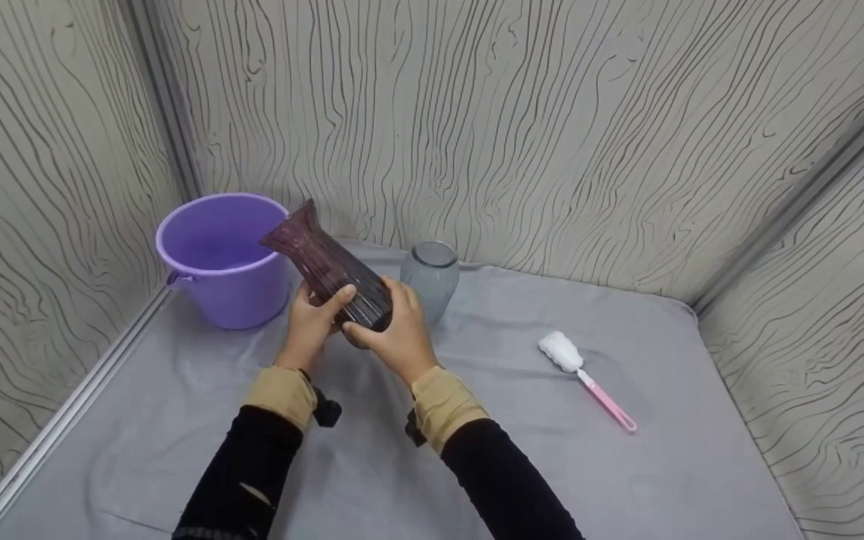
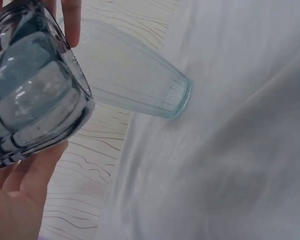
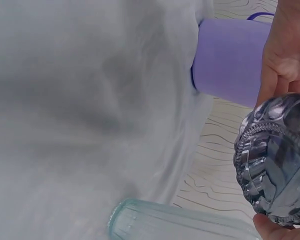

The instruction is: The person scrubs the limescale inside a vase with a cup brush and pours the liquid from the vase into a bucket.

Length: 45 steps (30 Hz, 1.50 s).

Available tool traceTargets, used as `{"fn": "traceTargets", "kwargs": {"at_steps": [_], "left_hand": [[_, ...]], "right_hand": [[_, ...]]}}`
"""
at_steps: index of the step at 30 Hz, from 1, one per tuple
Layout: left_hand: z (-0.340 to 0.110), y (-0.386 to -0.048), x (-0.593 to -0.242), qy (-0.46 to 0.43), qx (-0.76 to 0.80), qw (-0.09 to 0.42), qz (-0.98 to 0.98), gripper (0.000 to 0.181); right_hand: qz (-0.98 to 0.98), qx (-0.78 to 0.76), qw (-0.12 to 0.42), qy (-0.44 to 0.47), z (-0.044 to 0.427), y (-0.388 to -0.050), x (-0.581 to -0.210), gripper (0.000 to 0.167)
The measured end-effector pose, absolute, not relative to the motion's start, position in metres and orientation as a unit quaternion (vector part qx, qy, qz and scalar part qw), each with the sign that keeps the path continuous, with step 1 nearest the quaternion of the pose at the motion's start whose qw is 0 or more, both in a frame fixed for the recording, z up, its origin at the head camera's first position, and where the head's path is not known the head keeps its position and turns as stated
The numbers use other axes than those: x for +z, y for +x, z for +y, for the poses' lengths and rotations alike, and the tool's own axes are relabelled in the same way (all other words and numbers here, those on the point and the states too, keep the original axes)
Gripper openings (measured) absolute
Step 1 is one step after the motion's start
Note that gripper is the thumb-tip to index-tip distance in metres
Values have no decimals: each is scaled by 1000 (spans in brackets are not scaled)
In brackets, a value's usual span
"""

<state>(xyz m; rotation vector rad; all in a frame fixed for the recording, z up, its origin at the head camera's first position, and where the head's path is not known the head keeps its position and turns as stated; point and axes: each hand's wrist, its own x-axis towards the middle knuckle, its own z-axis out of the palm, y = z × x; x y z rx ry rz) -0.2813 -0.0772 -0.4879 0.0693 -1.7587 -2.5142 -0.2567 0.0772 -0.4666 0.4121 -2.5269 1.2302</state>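
A ribbed glass vase (image 1: 327,262), purple at its flared mouth and dark toward the base, is held tilted in the air, its mouth toward the upper left beside the bucket. My left hand (image 1: 307,324) grips its near left side, thumb across the ribs. Around the base end, my right hand (image 1: 402,330) holds the other side. The thick glass bottom of the vase (image 2: 40,95) fills the left part of the left wrist view; the right wrist view shows the same round base (image 3: 277,165) between both hands. Behind my right hand stands a pale blue-green glass vase (image 1: 432,281), upright.
A purple bucket (image 1: 241,300) stands at the back left, its handle folded down. To the right lies a sponge brush (image 1: 561,351) with a white head and pink handle. Grey cloth (image 1: 522,465) covers the table, and wood-grain panels (image 1: 477,135) rise behind and beside it.
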Motion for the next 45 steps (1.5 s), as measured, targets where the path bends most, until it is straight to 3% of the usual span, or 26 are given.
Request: {"fn": "traceTargets", "kwargs": {"at_steps": [15,27,32,45], "left_hand": [[-88,-286,-484,24,-862,27,-506,66],[-89,-287,-490,23,-883,17,-468,50],[-93,-287,-492,11,-888,15,-459,53],[-95,-290,-491,-61,-917,20,-392,57]], "right_hand": [[-886,371,224,164,60,-257,-457,83],[-907,302,204,211,64,-256,-455,96],[-905,287,211,234,65,-255,-455,99],[-860,310,284,289,60,-253,-456,88]]}}
